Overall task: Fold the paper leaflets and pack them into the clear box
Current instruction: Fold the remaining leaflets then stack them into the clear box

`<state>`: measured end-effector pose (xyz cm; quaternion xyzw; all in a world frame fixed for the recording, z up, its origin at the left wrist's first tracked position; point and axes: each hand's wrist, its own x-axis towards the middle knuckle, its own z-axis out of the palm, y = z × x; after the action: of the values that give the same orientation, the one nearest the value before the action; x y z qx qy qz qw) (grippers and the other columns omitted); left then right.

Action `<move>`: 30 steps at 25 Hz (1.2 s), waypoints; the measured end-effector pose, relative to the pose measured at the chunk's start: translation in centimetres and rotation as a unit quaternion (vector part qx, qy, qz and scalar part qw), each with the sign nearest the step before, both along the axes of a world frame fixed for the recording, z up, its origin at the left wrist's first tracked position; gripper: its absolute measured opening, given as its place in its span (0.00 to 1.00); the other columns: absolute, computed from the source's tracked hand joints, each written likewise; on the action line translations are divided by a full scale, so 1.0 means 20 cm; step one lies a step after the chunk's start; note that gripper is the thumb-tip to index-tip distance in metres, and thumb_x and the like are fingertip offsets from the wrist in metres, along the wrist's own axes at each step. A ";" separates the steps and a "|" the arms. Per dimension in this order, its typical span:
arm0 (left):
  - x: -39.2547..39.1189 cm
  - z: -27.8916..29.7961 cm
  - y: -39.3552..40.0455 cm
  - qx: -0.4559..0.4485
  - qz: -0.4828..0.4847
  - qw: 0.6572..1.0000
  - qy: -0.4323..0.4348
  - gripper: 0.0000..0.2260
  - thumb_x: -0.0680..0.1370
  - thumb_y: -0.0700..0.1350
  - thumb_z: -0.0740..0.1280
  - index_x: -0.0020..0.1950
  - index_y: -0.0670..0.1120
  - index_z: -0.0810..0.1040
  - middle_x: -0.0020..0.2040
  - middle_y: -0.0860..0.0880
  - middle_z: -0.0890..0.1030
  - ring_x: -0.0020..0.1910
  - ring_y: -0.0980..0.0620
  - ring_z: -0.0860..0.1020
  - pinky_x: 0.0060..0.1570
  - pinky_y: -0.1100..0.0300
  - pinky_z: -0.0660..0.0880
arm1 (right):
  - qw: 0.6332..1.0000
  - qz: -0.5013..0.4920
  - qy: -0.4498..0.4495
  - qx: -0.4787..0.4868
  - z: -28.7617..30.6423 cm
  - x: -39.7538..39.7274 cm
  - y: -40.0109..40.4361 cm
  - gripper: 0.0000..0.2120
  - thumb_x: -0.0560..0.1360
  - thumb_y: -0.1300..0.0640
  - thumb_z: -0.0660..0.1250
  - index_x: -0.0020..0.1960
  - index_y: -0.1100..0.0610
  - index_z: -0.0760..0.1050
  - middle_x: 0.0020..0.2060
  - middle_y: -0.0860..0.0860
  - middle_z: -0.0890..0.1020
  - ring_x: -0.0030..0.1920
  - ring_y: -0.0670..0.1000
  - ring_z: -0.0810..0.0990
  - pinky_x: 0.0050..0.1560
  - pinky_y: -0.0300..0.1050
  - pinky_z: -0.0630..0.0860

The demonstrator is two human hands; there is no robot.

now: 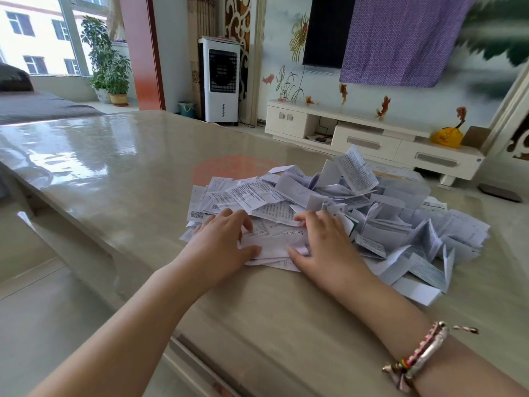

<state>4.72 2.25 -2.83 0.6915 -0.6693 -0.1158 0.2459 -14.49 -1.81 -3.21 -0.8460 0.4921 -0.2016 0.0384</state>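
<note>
A big loose pile of white printed paper leaflets (pixel 380 224) lies on the glossy beige table (pixel 120 173). At the pile's near edge lies one leaflet (pixel 273 243) with a fold in it. My left hand (pixel 220 245) pinches its left end, fingers on top and thumb at the near edge. My right hand (pixel 323 242) pinches its right end the same way. The clear box (pixel 409 189) stands behind the pile at the far right, mostly hidden by leaflets, with one sheet (pixel 356 169) standing up by it.
The table's left edge runs diagonally from far left toward me. A round pink patch (pixel 229 167) shows on the tabletop beyond the pile. A white TV cabinet (pixel 372 138) and a white air cooler (pixel 220 81) stand on the floor past the table.
</note>
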 end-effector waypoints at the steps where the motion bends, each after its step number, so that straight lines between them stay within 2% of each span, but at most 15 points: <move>1: 0.00 0.00 0.01 -0.001 -0.004 1.000 -0.002 0.14 0.73 0.53 0.71 0.55 0.55 0.70 0.52 0.54 0.72 0.56 0.50 0.70 0.58 0.55 0.68 | 1.000 0.001 0.013 -0.012 0.00 0.00 0.00 0.22 0.76 0.51 0.64 0.69 0.51 0.64 0.60 0.49 0.67 0.61 0.52 0.64 0.62 0.43 0.62; 3: 0.01 0.00 0.02 -0.002 -0.010 1.000 -0.012 0.16 0.74 0.51 0.70 0.59 0.54 0.70 0.54 0.55 0.70 0.57 0.50 0.69 0.56 0.57 0.67 | 0.999 0.017 0.022 -0.029 0.01 -0.01 0.02 0.22 0.76 0.56 0.63 0.69 0.50 0.64 0.60 0.48 0.68 0.60 0.51 0.64 0.61 0.44 0.64; 6: 0.01 0.02 0.03 -0.017 -0.037 0.999 -0.006 0.16 0.75 0.45 0.69 0.60 0.56 0.71 0.54 0.56 0.68 0.55 0.52 0.68 0.52 0.59 0.65 | 0.997 0.068 0.005 -0.038 0.02 -0.02 0.02 0.20 0.74 0.64 0.62 0.63 0.51 0.71 0.58 0.48 0.74 0.60 0.50 0.68 0.60 0.43 0.67; 9: 0.00 0.01 0.03 -0.033 -0.079 0.996 0.020 0.15 0.73 0.39 0.67 0.54 0.57 0.77 0.49 0.59 0.69 0.55 0.52 0.69 0.54 0.57 0.68 | 0.992 0.125 0.010 -0.004 0.02 -0.04 0.04 0.15 0.76 0.60 0.62 0.62 0.51 0.75 0.58 0.47 0.79 0.61 0.47 0.72 0.63 0.43 0.68; 11: -0.01 0.01 0.02 -0.036 -0.086 0.995 0.025 0.09 0.73 0.46 0.70 0.52 0.57 0.79 0.47 0.61 0.70 0.54 0.52 0.70 0.56 0.55 0.69 | 0.990 0.142 0.010 -0.001 0.03 -0.05 0.04 0.15 0.77 0.56 0.63 0.63 0.51 0.76 0.59 0.45 0.79 0.62 0.46 0.73 0.64 0.43 0.68; 14: -0.01 0.01 0.02 -0.039 -0.089 0.995 0.029 0.11 0.70 0.52 0.73 0.51 0.56 0.80 0.48 0.60 0.71 0.50 0.53 0.71 0.57 0.54 0.70 | 0.989 0.147 0.020 -0.017 0.04 -0.06 0.04 0.14 0.76 0.55 0.63 0.60 0.49 0.78 0.56 0.44 0.81 0.59 0.47 0.75 0.61 0.46 0.71; 17: 0.00 0.01 0.02 -0.063 -0.072 0.995 0.032 0.08 0.70 0.48 0.73 0.47 0.58 0.80 0.48 0.58 0.72 0.48 0.54 0.71 0.52 0.58 0.70 | 0.989 0.139 0.028 -0.034 0.04 -0.05 0.04 0.17 0.71 0.56 0.60 0.56 0.49 0.79 0.52 0.43 0.81 0.54 0.48 0.74 0.57 0.46 0.71; 20: -0.01 0.02 0.01 -0.071 -0.056 0.995 0.052 0.07 0.71 0.43 0.73 0.44 0.55 0.80 0.45 0.57 0.73 0.42 0.60 0.72 0.40 0.71 0.67 | 0.990 0.134 -0.008 -0.046 0.05 -0.05 0.05 0.13 0.69 0.57 0.63 0.50 0.49 0.81 0.46 0.43 0.80 0.49 0.47 0.72 0.52 0.44 0.70; 23: -0.04 0.02 0.01 -0.046 -0.073 0.994 0.068 0.08 0.71 0.39 0.71 0.41 0.53 0.80 0.42 0.56 0.77 0.40 0.57 0.76 0.36 0.72 0.68 | 0.990 0.124 -0.066 -0.034 0.04 -0.02 0.05 0.04 0.72 0.54 0.67 0.45 0.51 0.79 0.41 0.44 0.77 0.46 0.46 0.69 0.48 0.43 0.68; 25: -0.04 0.02 0.00 -0.034 -0.080 0.994 0.067 0.07 0.70 0.36 0.69 0.41 0.48 0.80 0.40 0.55 0.79 0.41 0.53 0.77 0.38 0.69 0.69 | 0.989 0.103 -0.103 0.001 0.03 0.02 0.05 0.04 0.73 0.53 0.67 0.42 0.53 0.75 0.39 0.44 0.75 0.45 0.47 0.68 0.47 0.43 0.68; 27: -0.04 0.03 0.00 -0.024 -0.070 0.995 0.070 0.07 0.70 0.34 0.67 0.44 0.44 0.80 0.41 0.52 0.80 0.44 0.52 0.78 0.41 0.65 0.71 | 0.990 0.072 -0.115 0.049 0.03 0.05 0.05 0.07 0.74 0.50 0.66 0.44 0.53 0.72 0.41 0.44 0.74 0.48 0.47 0.68 0.47 0.41 0.66; 30: -0.04 0.05 0.01 -0.008 -0.041 0.992 0.115 0.11 0.71 0.36 0.66 0.51 0.47 0.76 0.46 0.53 0.80 0.44 0.55 0.78 0.41 0.68 0.72 | 0.998 0.022 -0.029 0.054 0.01 0.07 0.05 0.16 0.74 0.42 0.64 0.55 0.51 0.68 0.50 0.44 0.71 0.55 0.48 0.65 0.51 0.40 0.62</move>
<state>3.96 2.54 -1.85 0.6433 -0.6653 -0.1993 0.3222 -13.05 -0.88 -2.98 -0.8471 0.4820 -0.1987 0.1028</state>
